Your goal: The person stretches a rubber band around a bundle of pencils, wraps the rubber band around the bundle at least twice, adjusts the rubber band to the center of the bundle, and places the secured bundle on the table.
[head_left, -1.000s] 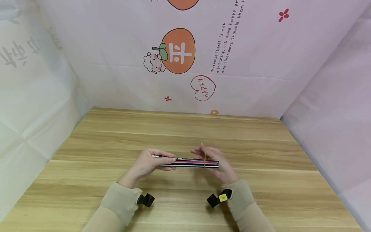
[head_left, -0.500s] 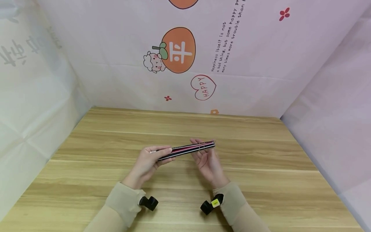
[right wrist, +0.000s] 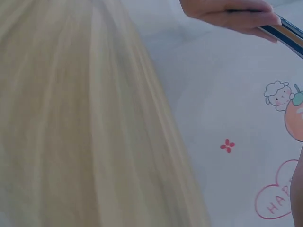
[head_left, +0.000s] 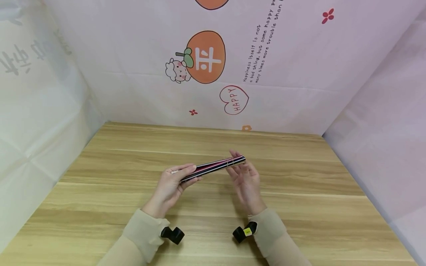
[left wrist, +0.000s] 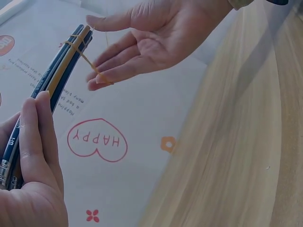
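Note:
My left hand (head_left: 168, 190) grips a bundle of pencils (head_left: 213, 168) near one end, tilted up to the right above the table. In the left wrist view the pencils (left wrist: 57, 71) are dark blue and yellowish, with metal ferrules at the held end. A thin tan rubber band (left wrist: 90, 63) wraps their far end, and one loop of it stretches out to a fingertip of my right hand (left wrist: 161, 42). The fingers of that right hand (head_left: 247, 184) are extended beside the far end, the thumb close to the pencil tips. Whether the thumb touches them, I cannot tell.
Under both hands lies a wood-grain table (head_left: 133, 155). A white printed cloth (head_left: 139, 99) hangs behind its back edge, and plain white sheets close off the left and right sides. Black wrist cameras (head_left: 173, 235) stick out from both sleeves.
The far end of the pencil bundle has swung up and away from the person. My right hand has turned its palm into view and shifted forward alongside that end.

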The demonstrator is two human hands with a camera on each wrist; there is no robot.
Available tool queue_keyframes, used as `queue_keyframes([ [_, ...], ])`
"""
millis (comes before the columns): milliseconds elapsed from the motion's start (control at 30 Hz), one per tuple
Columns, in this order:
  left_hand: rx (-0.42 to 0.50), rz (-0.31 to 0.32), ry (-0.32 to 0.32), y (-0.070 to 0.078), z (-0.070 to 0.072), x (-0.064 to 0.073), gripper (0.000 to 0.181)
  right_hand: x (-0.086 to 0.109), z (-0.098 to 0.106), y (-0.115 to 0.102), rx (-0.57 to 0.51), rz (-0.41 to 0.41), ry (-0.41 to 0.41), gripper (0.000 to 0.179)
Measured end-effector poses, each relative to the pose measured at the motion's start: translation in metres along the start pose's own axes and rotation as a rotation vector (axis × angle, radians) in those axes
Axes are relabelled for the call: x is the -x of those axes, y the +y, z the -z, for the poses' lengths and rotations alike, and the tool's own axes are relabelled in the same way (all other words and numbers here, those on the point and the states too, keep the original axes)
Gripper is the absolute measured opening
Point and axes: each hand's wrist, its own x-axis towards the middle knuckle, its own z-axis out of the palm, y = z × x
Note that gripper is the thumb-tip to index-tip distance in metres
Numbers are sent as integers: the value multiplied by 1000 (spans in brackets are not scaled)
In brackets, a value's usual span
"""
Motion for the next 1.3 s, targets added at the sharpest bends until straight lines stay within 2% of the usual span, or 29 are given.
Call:
queue_keyframes([
  [167,-21,-15,1,3,-1,1,15,-5,5,-9,131,103,-44,33],
  [300,-72,-21,-8,7,0,2,18,-8,9,-17,247,131,-85,34],
  [467,-160,-45,-31,17,0,6,22,-9,7,-30,373,84,-129,28],
  [733,-257,-56,-54,31,0,13,14,-9,4,-47,511,-14,-188,30],
  [833,-277,-40,-58,33,1,14,11,-8,5,-49,536,-17,-221,32],
  [1000,-297,-23,-61,33,1,14,22,-9,5,-51,529,-18,-274,32],
  [1133,-318,-22,-58,33,2,14,18,-10,5,-53,578,-46,-273,32],
  [1300,-337,-20,-55,32,1,13,32,-10,5,-53,625,-89,-231,31],
])
